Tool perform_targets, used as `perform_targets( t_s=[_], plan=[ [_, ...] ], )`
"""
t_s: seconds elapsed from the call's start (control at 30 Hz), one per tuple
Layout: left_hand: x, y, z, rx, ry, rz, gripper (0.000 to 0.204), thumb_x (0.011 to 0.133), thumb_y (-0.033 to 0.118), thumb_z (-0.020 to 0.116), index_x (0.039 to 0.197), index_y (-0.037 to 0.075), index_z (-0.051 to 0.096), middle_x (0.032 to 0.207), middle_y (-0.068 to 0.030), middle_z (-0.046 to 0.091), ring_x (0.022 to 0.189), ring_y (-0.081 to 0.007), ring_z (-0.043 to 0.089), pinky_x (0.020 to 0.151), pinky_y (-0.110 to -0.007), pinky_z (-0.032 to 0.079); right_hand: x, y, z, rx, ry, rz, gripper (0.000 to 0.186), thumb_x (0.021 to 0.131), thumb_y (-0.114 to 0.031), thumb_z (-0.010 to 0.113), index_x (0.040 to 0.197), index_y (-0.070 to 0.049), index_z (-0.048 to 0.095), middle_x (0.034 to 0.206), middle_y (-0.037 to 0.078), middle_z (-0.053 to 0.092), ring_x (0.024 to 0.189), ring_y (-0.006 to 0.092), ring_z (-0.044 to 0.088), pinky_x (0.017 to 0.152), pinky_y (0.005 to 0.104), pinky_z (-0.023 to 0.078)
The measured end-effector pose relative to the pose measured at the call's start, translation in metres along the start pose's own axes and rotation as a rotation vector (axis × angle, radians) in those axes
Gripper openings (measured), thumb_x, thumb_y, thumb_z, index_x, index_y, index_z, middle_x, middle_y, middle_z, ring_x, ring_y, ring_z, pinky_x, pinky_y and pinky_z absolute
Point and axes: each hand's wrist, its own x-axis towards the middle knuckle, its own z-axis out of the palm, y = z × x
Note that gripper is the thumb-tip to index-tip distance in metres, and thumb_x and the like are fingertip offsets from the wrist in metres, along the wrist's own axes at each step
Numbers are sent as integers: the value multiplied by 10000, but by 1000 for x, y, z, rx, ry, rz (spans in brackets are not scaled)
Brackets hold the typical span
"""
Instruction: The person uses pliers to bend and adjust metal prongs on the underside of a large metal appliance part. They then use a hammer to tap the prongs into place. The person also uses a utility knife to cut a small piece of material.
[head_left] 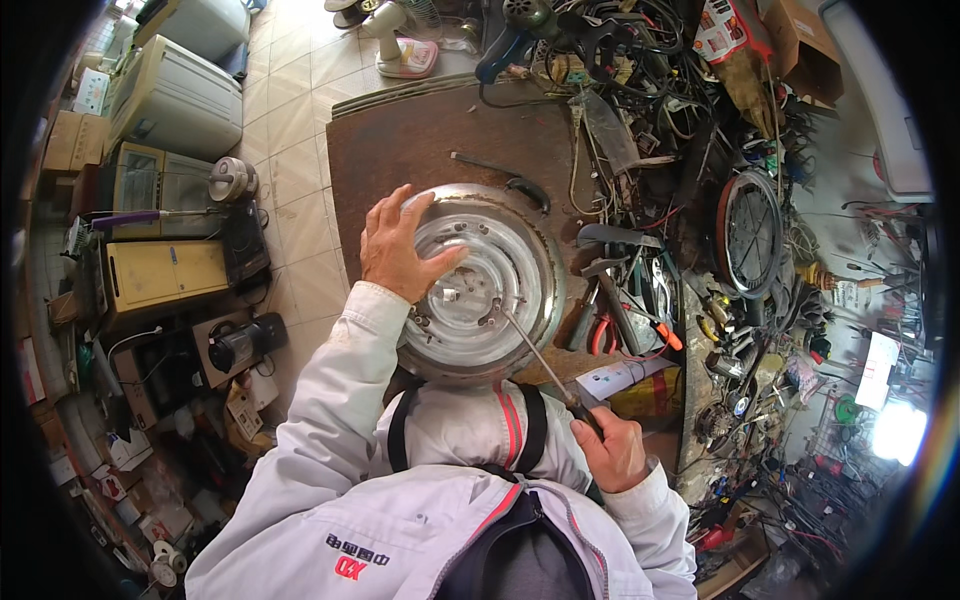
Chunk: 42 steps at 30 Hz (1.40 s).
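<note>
A round, silvery metal plate (480,352) with concentric ridges lies at the near edge of the worktable, close to my body. My left hand (398,250) rests on its left rim, thumb stretched inward over the ridges and fingers spread. In my right hand (614,452) is a screwdriver (541,361), gripped by its dark handle at the lower right. Its long shaft slants up and left, and the tip meets the plate right of the centre, by a small fitting. Whether a screw sits under the tip is too small to tell.
Right of the plate lie pliers with red handles (603,335) and other hand tools. A bent black-handled tool (527,190) lies beyond it on the brown tabletop (400,140). Tangled cables (650,50) and a spoked wheel-like ring (750,235) crowd the right side.
</note>
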Motion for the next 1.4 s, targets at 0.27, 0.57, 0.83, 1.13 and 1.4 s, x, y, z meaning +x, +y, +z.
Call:
perform_targets(
  t_s=[0.27, 0.57, 0.83, 1.13, 1.4],
  plan=[
    [-3, -3, 6, -4, -13, 8, 752, 830, 590, 704, 1410, 132, 568, 1476, -157, 511, 1387, -368, 426, 1125, -522, 349, 1, -9, 2, -63, 36, -20, 249, 935, -244, 692, 853, -24, 607, 688, 207, 632, 638, 447, 624, 563, 481, 473],
    [-3, 0, 6, -28, 19, 20, 684, 835, 504, 715, 1380, 109, 593, 1455, -167, 530, 1364, -366, 450, 1116, -503, 360, 0, -59, -10, -440, 184, -141, 228, 906, -228, 699, 915, -27, 590, 783, 181, 651, 622, 415, 628, 565, 495, 503],
    [-4, 1, 2, -27, 16, 28, 652, 846, 487, 708, 1365, 108, 605, 1427, -157, 551, 1331, -353, 474, 1106, -489, 367, 16, 6, 12, -436, 186, -140, 260, 912, -249, 705, 914, -29, 567, 815, 200, 664, 664, 431, 637, 583, 507, 510],
    [-2, 1, 4, -12, 3, 14, 627, 885, 520, 673, 1364, 121, 610, 1425, -140, 553, 1324, -342, 477, 1086, -489, 379, 40, 19, -5, -80, -165, 67, 339, 931, -356, 691, 880, -34, 599, 713, 190, 663, 623, 425, 634, 555, 481, 486],
    [-3, 7, 1, 0, 2, 39, 618, 856, 485, 709, 1348, 121, 625, 1420, -137, 557, 1318, -340, 481, 1077, -495, 390, 32, 63, 39, -546, 271, -236, 394, 870, -394, 766, 768, -98, 528, 634, 119, 600, 526, 367, 601, 458, 462, 458]
  ],
)
